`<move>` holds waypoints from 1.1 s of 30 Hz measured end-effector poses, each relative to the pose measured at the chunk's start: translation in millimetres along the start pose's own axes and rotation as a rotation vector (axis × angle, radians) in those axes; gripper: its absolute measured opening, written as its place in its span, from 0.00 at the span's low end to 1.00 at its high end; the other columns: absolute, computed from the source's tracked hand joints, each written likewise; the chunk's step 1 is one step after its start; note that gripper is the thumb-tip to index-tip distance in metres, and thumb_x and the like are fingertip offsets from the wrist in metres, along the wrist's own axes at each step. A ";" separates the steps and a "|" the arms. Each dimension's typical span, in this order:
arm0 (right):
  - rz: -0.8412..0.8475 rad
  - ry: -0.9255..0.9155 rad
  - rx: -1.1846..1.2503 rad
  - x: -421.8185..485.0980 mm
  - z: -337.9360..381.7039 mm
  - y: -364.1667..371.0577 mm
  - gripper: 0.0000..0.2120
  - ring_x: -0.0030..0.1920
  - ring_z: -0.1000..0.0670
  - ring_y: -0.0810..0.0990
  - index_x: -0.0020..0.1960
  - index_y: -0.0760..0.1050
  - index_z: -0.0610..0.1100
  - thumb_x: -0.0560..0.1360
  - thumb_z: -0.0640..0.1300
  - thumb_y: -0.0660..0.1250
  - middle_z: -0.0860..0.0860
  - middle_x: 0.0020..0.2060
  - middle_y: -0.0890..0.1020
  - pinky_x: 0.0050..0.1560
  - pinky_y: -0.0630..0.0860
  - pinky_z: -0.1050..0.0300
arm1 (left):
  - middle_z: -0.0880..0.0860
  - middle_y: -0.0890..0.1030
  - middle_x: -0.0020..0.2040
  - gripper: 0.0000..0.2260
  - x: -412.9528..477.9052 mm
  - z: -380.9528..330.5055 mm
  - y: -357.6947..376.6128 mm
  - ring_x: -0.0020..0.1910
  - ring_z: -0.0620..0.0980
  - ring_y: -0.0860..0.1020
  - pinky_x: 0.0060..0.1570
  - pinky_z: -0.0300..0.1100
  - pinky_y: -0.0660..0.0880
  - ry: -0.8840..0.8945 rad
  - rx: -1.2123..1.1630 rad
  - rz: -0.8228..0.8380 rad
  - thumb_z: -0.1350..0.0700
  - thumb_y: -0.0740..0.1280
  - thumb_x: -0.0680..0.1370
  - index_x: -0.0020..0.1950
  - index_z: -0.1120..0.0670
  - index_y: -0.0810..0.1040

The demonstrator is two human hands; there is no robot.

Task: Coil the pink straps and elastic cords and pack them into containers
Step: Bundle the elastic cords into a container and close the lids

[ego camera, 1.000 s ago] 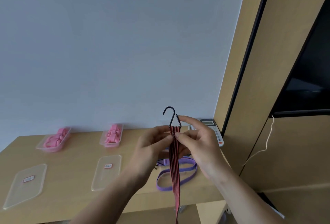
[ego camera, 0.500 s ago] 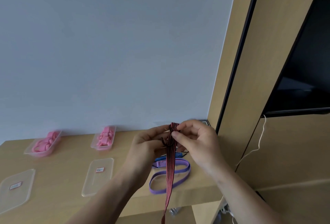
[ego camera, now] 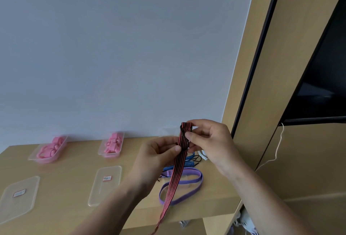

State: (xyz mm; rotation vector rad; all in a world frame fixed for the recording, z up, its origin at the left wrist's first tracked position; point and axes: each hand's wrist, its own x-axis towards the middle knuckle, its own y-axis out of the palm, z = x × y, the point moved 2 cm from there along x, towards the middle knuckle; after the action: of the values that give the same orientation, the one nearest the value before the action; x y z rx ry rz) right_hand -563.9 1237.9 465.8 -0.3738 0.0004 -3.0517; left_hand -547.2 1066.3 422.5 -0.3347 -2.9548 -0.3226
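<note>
Both hands are up over the right end of the worktop [ego camera: 74, 188] with the red-and-black cord [ego camera: 176, 174] pinched between them. The right hand [ego camera: 211, 141] has its fingers [ego camera: 200, 123] curled round the folded top end, hook [ego camera: 182, 130] tucked in there; the left hand [ego camera: 159, 152] nips the cord just below, thumb pressed on it. From the fingers the cord runs nearly straight down, leaning a bit left, tail dangling past the front edge. So I'd guess the coil gets wound from that top fold, and the right hand's nearest it.
</note>
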 end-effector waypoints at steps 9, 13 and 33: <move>0.073 -0.045 -0.103 1.7 -0.7 1.3 0.10 0.35 0.49 0.84 0.47 0.83 0.42 0.71 0.29 0.75 0.42 0.39 0.86 0.36 0.81 0.58 | 0.59 0.88 0.49 0.07 1.6 6.7 2.6 0.48 0.55 0.87 0.46 0.44 0.83 -0.039 0.017 -0.080 0.57 0.70 0.80 0.53 0.53 0.88; -0.054 -0.159 -0.188 1.1 -1.3 -2.0 0.12 0.37 0.47 0.86 0.45 0.83 0.48 0.70 0.31 0.76 0.48 0.37 0.86 0.40 0.84 0.52 | 0.58 0.86 0.42 0.15 1.2 11.8 9.7 0.40 0.56 0.85 0.40 0.45 0.82 -0.164 0.019 -0.136 0.44 0.70 0.75 0.47 0.55 0.88; -0.096 -0.811 -0.816 -41.3 -40.6 -9.5 0.16 0.59 0.50 0.81 0.61 0.82 0.40 0.74 0.33 0.71 0.47 0.61 0.82 0.61 0.77 0.55 | 0.59 0.86 0.48 0.12 6.4 6.8 14.6 0.46 0.54 0.85 0.49 0.46 0.83 -0.191 -0.249 -0.032 0.55 0.69 0.79 0.56 0.61 0.86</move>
State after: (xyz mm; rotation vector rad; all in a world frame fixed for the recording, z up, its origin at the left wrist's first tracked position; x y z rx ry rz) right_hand -534.3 1249.9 416.6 -1.6219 1.1934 -2.5755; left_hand -550.7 1083.0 419.8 -0.3662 -3.1122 -0.7041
